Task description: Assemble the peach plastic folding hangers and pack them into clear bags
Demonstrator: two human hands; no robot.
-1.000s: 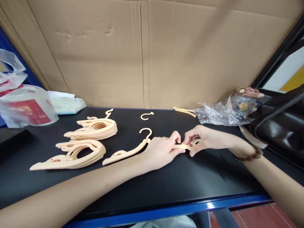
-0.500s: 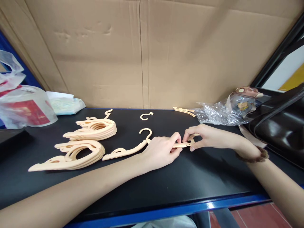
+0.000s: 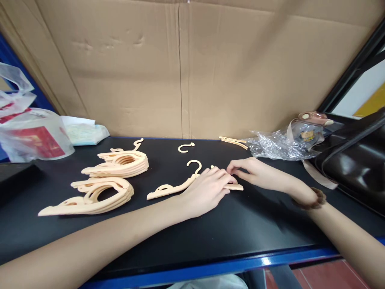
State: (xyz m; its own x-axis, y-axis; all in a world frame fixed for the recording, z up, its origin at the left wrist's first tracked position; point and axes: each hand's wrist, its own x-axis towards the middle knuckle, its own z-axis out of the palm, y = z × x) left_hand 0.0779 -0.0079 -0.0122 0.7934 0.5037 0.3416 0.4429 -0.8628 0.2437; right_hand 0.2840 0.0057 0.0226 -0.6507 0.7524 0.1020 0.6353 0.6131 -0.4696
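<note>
A cream plastic folding hanger (image 3: pixel 171 190) lies on the black table, its hook pointing away from me. My left hand (image 3: pixel 207 190) is closed over its middle and right side. A flat end sticks out past the fingers to the right, and a small tip shows above the knuckles. Close against those fingers is my right hand (image 3: pixel 252 172), its fingers and thumb curled in at the folded part; the fingertips are partly hidden. To the left lie a front stack of folded hangers (image 3: pixel 102 198) and a stack behind it (image 3: pixel 123 164).
A loose hook (image 3: pixel 185 147) and two thin cream strips (image 3: pixel 233 141) lie near the cardboard (image 3: pixel 126 80) at the back. Crumpled clear plastic (image 3: pixel 270 146), a cup (image 3: pixel 308 128) and a black bag (image 3: pixel 355 160) stand right. At left are a plastic bag (image 3: pixel 36 136) and a tissue pack (image 3: pixel 84 132).
The hanger has shifted right under my left hand. Its curved right end, earlier pinched by my right hand, has swung in toward the left hand, and the right hand has moved slightly left.
</note>
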